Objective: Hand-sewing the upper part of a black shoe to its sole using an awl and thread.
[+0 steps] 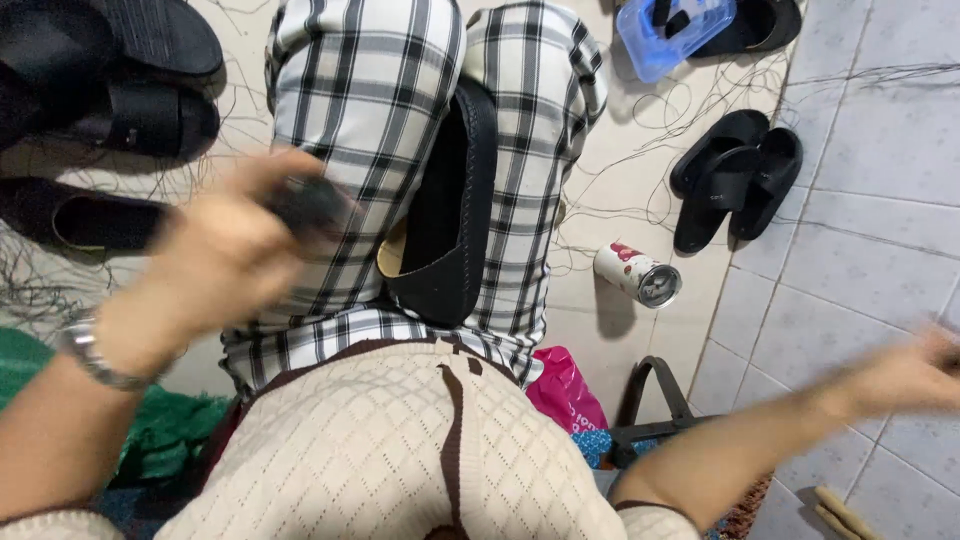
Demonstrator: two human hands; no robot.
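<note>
At left of the frame the left hand is blurred, fingers curled tight around a small dark object over the lap. In the centre a black shoe rests between the plaid knees. Far right, the right hand is flung out over the tiled floor, too smeared to tell its grip.

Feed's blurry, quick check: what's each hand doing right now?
Left hand: closed on a small dark object, too blurred to identify.
Right hand: motion-blurred; cannot tell.
</note>
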